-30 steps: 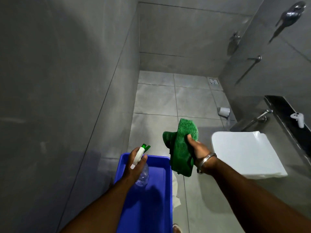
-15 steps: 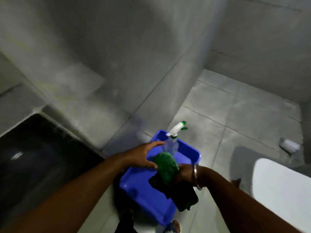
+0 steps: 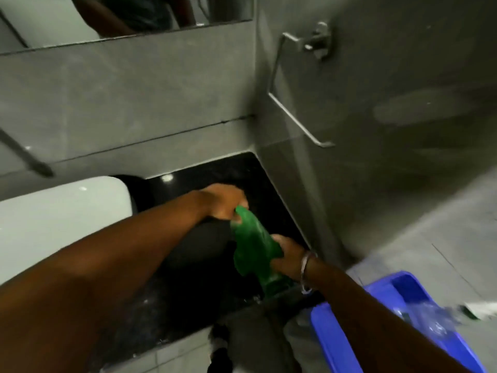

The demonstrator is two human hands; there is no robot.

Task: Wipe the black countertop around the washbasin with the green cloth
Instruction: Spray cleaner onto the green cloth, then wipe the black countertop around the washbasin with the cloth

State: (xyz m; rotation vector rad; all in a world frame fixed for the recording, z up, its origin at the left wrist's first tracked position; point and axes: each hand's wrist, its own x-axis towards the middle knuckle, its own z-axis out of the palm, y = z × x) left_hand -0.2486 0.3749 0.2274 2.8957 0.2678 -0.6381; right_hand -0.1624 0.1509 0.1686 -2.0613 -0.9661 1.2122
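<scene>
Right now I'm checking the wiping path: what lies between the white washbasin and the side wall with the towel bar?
In the head view, only black countertop, with both hands stretching the green cloth above it.

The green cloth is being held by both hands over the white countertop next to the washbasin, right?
Not quite. The head view shows the fuzzy green cloth held by the left hand and right hand over a shiny black countertop, beside the white washbasin.

Left hand: arm extended forward, fingers closed in a grip, knuckles up. Right hand: arm reaching in from the lower right, fingers closed in a grip, metal bangle at wrist.
</scene>
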